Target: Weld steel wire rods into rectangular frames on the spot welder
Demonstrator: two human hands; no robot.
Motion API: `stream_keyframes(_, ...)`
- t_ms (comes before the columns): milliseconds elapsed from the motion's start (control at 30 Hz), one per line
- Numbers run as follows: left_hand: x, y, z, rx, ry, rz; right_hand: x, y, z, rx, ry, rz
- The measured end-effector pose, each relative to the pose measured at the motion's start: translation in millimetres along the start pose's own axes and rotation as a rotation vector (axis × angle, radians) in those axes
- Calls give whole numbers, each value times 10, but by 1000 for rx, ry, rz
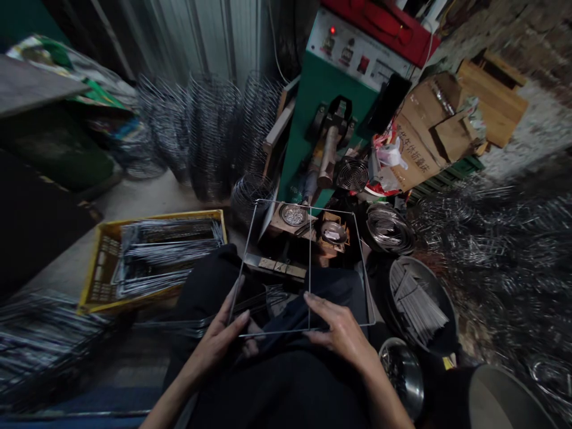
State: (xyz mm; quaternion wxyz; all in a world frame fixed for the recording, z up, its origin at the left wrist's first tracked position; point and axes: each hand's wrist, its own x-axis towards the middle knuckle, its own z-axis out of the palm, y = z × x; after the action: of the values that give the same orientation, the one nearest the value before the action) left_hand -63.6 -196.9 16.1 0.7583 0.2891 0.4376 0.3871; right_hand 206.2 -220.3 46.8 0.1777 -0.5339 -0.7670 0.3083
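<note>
A rectangular wire frame [310, 262] with one wire across its middle is held up over my lap, tilted away from me. My left hand [227, 328] is closed round its near left corner, thumb on top and fingers beneath. My right hand [337, 328] pinches the frame where the middle wire meets the near side. Beyond the frame's far side stands a green welding machine [292, 149] with a thick metal arm [329, 155]. Below that arm are a dish of small metal pieces [294, 215] and another round dish [333, 233].
At left, a yellow crate [92, 286] contains bent wire frames, with more wire pieces [49, 339] nearby. On the right stand a tub of straight rods [415, 301], a steel bowl [404, 375] and coiled wire rings [388, 226]. Wire stacks [212, 137] and a cardboard box [415, 137] are farther back.
</note>
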Motion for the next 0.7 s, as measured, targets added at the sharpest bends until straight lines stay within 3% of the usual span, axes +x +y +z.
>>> stream_keyframes(700,22,-20,-21,-1,-8,-1,25,-2,-13,-19,-16,31)
